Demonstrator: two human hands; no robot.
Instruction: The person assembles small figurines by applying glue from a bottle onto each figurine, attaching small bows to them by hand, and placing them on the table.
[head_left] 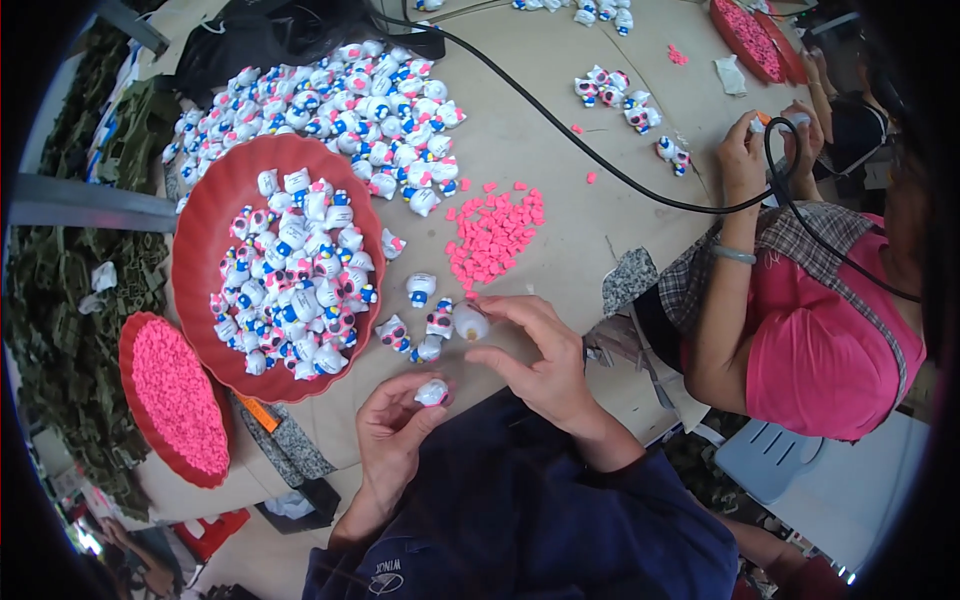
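Note:
A small white figurine [432,392] with a touch of pink is pinched in the fingertips of my left hand [388,430]. My right hand [545,360] curls its thumb and forefinger around a small translucent white bottle [471,322], whose narrow end points away from me. Just past my hands stand several white figurines with blue and pink parts, one of them a loose figurine [421,288]. Beyond the bottle lies a spread of tiny pink pieces [495,232]. Part of the held figurine is covered by my fingers.
A large red scalloped bowl [190,250] heaped with figurines stands at left, with a pile of figurines [340,95] behind it. A smaller red bowl [215,470] holds pink pieces. A black cable [590,150] crosses the table. At right a co-worker in a pink shirt [810,370] handles something.

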